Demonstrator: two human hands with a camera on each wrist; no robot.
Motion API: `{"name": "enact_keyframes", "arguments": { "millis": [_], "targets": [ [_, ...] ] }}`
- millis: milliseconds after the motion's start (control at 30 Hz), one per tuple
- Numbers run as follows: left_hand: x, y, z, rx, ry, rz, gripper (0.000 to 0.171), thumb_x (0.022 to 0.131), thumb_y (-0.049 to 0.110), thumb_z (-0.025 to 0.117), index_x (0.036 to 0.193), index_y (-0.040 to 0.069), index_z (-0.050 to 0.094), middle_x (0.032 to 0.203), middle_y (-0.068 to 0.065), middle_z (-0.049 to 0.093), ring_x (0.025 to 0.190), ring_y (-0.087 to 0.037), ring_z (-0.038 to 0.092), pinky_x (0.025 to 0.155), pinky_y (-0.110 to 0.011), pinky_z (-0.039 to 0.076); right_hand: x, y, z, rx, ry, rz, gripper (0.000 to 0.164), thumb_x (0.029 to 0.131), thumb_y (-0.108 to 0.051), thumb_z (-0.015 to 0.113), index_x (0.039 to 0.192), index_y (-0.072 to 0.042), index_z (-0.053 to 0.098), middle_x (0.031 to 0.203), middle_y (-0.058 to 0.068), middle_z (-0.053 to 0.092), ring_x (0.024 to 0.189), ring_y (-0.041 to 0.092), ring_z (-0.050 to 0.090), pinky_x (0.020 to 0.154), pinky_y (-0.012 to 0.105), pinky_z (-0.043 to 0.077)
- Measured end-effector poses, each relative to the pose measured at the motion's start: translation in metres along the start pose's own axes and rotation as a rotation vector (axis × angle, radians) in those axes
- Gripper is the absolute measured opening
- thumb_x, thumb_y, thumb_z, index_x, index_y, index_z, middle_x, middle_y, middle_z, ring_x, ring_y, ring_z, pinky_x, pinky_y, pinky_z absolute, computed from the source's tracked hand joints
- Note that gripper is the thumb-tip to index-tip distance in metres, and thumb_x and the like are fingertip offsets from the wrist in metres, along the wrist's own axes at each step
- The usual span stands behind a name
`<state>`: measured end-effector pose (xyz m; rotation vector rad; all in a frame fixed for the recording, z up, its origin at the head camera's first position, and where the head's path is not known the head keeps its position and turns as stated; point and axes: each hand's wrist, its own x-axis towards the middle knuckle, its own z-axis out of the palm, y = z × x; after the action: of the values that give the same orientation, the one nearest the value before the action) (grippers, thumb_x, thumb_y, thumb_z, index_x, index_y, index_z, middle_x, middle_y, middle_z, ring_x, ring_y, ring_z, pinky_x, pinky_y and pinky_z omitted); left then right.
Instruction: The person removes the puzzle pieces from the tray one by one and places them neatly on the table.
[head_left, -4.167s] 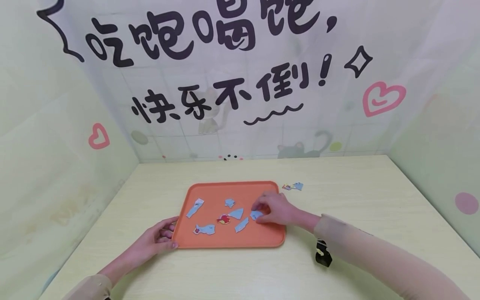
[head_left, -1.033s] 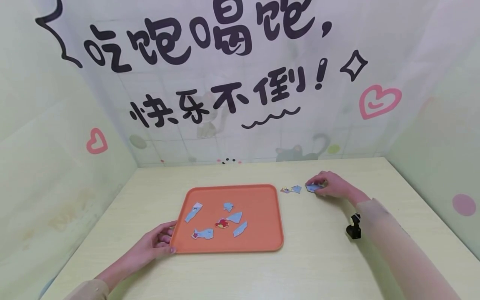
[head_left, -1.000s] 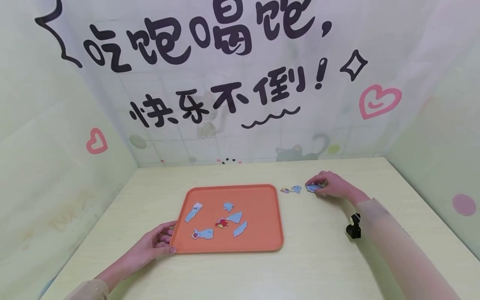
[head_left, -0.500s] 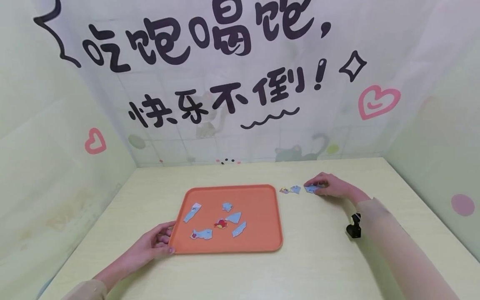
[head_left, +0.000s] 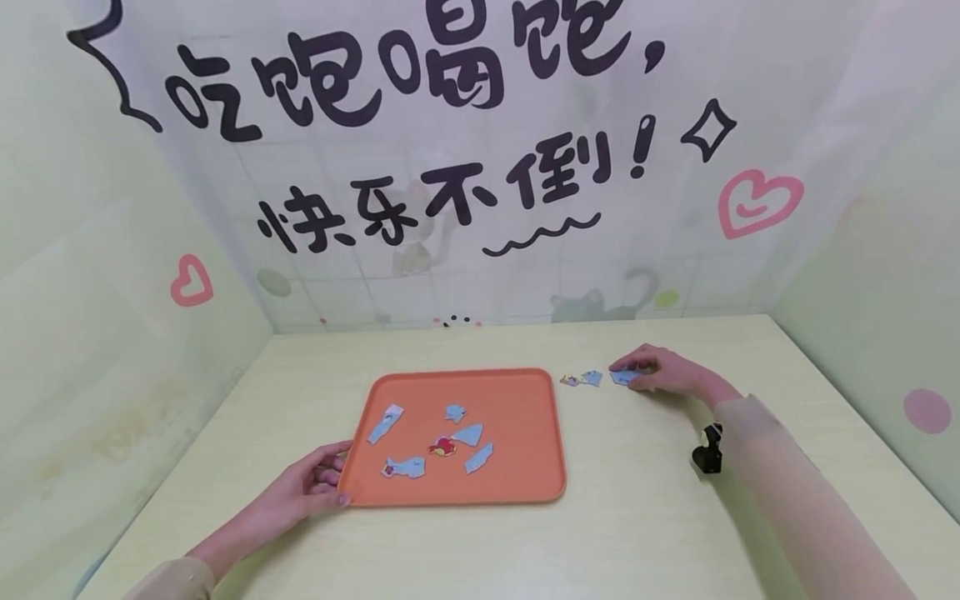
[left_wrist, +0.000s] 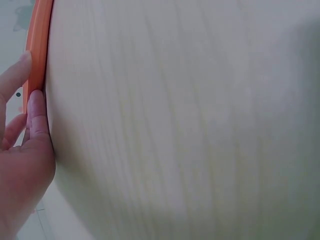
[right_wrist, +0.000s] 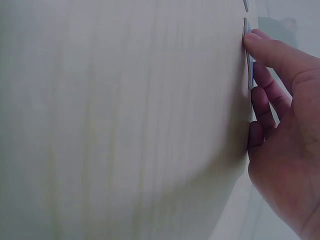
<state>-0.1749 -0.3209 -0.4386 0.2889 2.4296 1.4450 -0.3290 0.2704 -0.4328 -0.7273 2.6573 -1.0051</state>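
My left hand (head_left: 303, 486) grips the orange tray (head_left: 525, 475) at its near left corner; in the left wrist view the thumb and fingertips meet the tray rim (left_wrist: 40, 45). Beyond the tray's right side, my right hand (head_left: 663, 371) holds a light-blue puzzle piece (head_left: 622, 377) low against the table, thumb on its near edge and fingers at the far one. From the right wrist the piece (right_wrist: 248, 55) shows edge-on, partly covered by the fingers. Left of it on the table lie a blue piece (head_left: 592, 378) and a multicoloured one (head_left: 570, 380), close together.
Several flat pieces lie scattered on the tray, among them a red-and-yellow piece (head_left: 442, 447), a long blue one (head_left: 385, 424) and a blue one with a fish-tail outline (head_left: 405, 467). A printed wall (head_left: 420, 292) stands behind the pale wooden table (head_left: 465, 550).
Since the oldest frame my right hand has gone from the tray to the table at the right, carrying a blue puzzle piece. Over the last second both hands stay nearly still.
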Motion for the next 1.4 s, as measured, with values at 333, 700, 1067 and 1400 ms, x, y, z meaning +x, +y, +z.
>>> {"name": "enact_keyframes", "arguments": {
  "millis": [333,700,1067,1400],
  "targets": [
    [0.0006,-0.003,-0.0028,0.006,-0.002,0.01,0.085,0.085,0.019,0.077,0.152,-0.002,0.028,0.127,-0.023,0.046,0.098,-0.005,0.054,0.083,-0.016,0.053,0.0017,-0.002,0.0017,0.029,0.042,0.021,0.035,0.094,-0.018,0.067,0.128,-0.009,0.065,0.13,0.017,0.058,0.121,0.034,0.051,0.105,0.051,0.039],
    [0.0001,-0.0011,-0.002,-0.006,-0.007,0.008,0.083,0.087,0.019,0.076,0.153,0.001,0.029,0.129,-0.023,0.046,0.099,-0.006,0.054,0.083,-0.016,0.053,0.0016,-0.0033,0.0002,0.032,0.03,0.034,0.034,0.094,-0.017,0.067,0.127,-0.007,0.065,0.131,0.019,0.057,0.122,0.035,0.049,0.106,0.052,0.038],
    [0.0,0.0005,-0.0015,0.004,0.002,-0.004,0.085,0.085,0.021,0.077,0.152,0.001,0.03,0.128,-0.023,0.047,0.099,-0.007,0.054,0.083,-0.016,0.053,0.0005,-0.0007,0.0005,0.034,0.021,0.038,0.034,0.093,-0.017,0.068,0.126,-0.007,0.065,0.13,0.018,0.056,0.122,0.034,0.049,0.106,0.052,0.038],
    [-0.0006,0.0003,-0.0012,0.005,-0.005,0.004,0.084,0.086,0.019,0.077,0.152,0.0,0.029,0.128,-0.022,0.047,0.098,-0.005,0.054,0.083,-0.015,0.053,-0.0003,0.0006,0.0017,0.037,0.016,0.026,0.034,0.094,-0.019,0.067,0.126,-0.008,0.065,0.13,0.018,0.057,0.122,0.034,0.049,0.106,0.053,0.038]
  ]
}}
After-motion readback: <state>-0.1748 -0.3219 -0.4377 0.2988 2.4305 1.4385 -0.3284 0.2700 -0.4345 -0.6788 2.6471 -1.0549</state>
